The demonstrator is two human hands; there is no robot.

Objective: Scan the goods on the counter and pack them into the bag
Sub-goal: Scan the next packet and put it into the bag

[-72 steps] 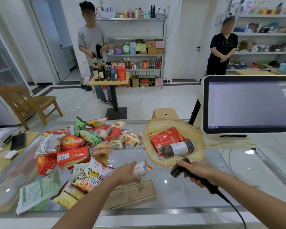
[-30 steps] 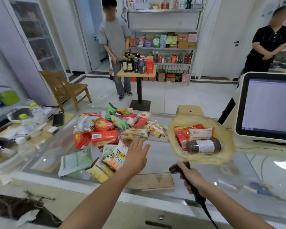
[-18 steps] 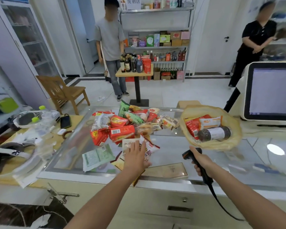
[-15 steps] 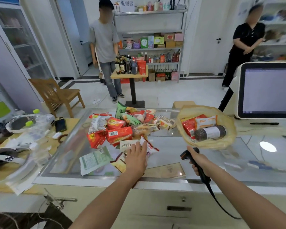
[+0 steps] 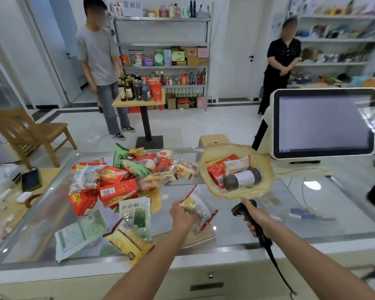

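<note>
My left hand (image 5: 182, 215) grips a clear snack packet with red edges (image 5: 198, 207), lifted above the glass counter (image 5: 301, 217) and tilted toward the scanner. My right hand (image 5: 257, 219) is closed around the handle of a black corded barcode scanner (image 5: 239, 210), whose head points left at the packet. Just beyond both hands the yellow bag (image 5: 266, 185) lies open, with red packets, an orange-white packet and a dark jar (image 5: 241, 178) inside. A pile of snack packets (image 5: 117, 182) covers the counter's left half.
A white checkout screen (image 5: 325, 122) stands at the right behind the bag. A flat brown card (image 5: 201, 237) lies under my left hand. A phone (image 5: 30, 179) rests on the side table to the left. Two people stand beyond the counter, near shelves and a small table of bottles.
My left hand, flat on the pile half a second ago, has picked up the red-edged packet and carried it right toward the scanner. My right hand has kept its hold on the scanner.
</note>
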